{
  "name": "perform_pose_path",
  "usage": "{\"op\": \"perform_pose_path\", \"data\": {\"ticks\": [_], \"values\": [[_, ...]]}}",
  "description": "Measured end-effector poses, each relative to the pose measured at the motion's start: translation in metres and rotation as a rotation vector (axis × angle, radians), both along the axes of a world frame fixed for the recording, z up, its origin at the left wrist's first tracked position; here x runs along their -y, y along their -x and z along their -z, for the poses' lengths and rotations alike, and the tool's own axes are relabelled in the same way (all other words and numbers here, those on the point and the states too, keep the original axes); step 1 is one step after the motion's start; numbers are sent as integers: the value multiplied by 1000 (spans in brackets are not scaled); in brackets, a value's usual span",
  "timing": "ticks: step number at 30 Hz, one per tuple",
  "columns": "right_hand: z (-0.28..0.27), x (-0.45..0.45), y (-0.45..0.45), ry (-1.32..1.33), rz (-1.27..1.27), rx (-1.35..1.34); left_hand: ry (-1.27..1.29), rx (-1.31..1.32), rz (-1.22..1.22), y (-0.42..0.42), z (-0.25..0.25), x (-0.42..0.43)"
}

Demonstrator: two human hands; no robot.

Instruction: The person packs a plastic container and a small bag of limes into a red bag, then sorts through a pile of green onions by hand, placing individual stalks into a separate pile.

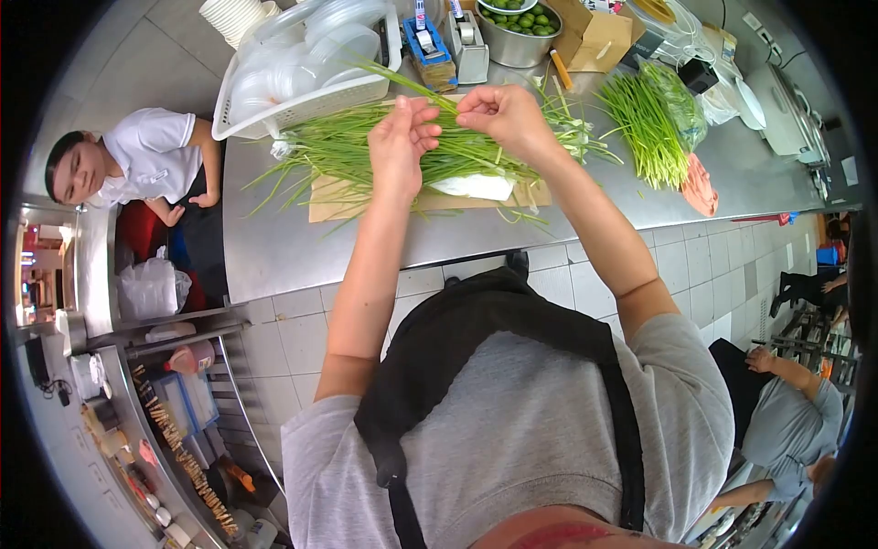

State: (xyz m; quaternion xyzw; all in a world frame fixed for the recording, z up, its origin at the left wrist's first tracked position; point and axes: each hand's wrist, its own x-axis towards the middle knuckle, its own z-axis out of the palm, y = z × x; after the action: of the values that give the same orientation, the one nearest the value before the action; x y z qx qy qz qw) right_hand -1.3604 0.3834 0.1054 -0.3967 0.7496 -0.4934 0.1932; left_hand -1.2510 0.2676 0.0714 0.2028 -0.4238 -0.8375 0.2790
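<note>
A heap of long green chives [338,142] lies across brown cardboard [337,203] on the steel table. My left hand [400,146] is raised over the heap, its palm turned up and its fingers loosely curled and apart; I see nothing clearly gripped in it. Close by on the right, my right hand [512,123] pinches thin green stalks between thumb and fingertips. Some stalks slant up and left behind the two hands. A white piece [476,187], its kind unclear, lies at the near side of the heap.
A white basket [311,108] of clear plastic lids stands at the back left. Tape dispensers [428,55] and a metal pot [519,48] of green limes stand behind. Another chive bundle [645,128] lies right. A person [151,165] sits left; another [791,421] is at right.
</note>
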Motion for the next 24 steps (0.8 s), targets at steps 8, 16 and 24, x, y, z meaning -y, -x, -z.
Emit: {"op": "perform_pose_path", "data": {"ticks": [8, 16, 24], "values": [[-4, -3, -1, -52, 22, -87, 250, -15, -63, 5, 2, -9], [0, -4, 2, 49, 15, 65, 137, -115, -27, 8, 10, -10], [1, -3, 3, -16, 0, -16, 42, -263, 29, 10, 4, 0]]}}
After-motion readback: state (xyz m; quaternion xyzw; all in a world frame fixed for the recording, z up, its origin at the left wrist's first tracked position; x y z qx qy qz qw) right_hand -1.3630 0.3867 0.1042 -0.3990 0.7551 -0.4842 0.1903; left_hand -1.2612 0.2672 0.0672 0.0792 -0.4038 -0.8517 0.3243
